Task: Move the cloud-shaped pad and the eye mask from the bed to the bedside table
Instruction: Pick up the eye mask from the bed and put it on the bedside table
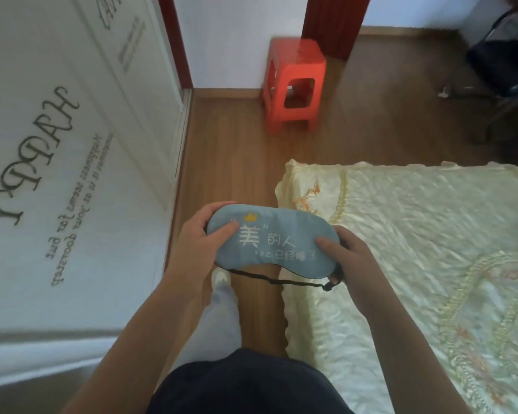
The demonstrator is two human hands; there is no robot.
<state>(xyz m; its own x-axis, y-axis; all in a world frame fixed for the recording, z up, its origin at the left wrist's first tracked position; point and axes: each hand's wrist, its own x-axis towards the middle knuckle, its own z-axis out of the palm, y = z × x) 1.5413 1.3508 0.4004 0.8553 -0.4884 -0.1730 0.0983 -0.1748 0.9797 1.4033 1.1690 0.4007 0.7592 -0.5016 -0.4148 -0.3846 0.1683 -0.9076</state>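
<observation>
Holding eye mask (271, 239) flat, long axis running hand to hand, off bed (416, 234), just beyond its left corner. Left hand (196, 246) clamps left end, right hand (349, 264) right end, thumbs on top. Bedside table, cloud-shaped pad unseen.

I see a red stool (293, 85) on the wood floor (231, 162), and I place the rest by it. Behind it is a white wall (228, 40) with dark red trim (331, 22). Well left of it stands a white wardrobe (57, 144) lettered "HAPPY". Far right of it sits a dark chair (503, 64), blurred. My grey trouser leg (219, 318) and pale shoe (220, 277) show near the bottom, well this side of the stool.
</observation>
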